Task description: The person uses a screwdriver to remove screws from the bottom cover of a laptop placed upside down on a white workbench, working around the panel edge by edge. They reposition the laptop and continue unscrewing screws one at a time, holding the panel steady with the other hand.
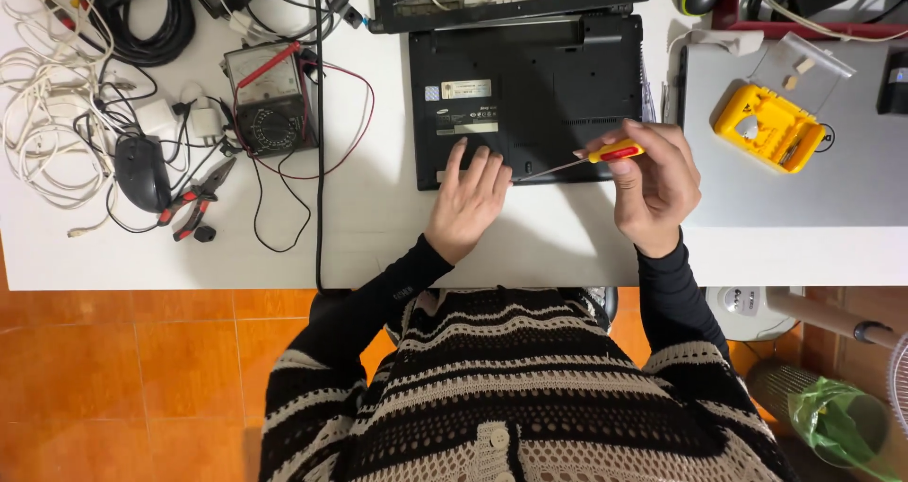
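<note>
A black laptop [530, 94] is lying underside up at the middle of the white table [378, 245], its near edge facing the person. The left hand [468, 198] is resting flat on that near edge, fingers released and spread. The right hand [654, 184] is grasping a red-and-yellow screwdriver [586, 160], its thin shaft pointing left to the laptop's near edge beside the left fingertips. Right of it a yellow bit case [768, 127] is sitting on a silver laptop [804, 179]. Far left, a multimeter [270, 99], red-handled pliers [199, 203], a dark mouse [142, 172] and tangled cables [57, 94] are lying.

Black laptop [530, 94], red-and-yellow screwdriver [591, 158], yellow bit case [768, 127], white table [378, 227], orange floor tiles [132, 387].
</note>
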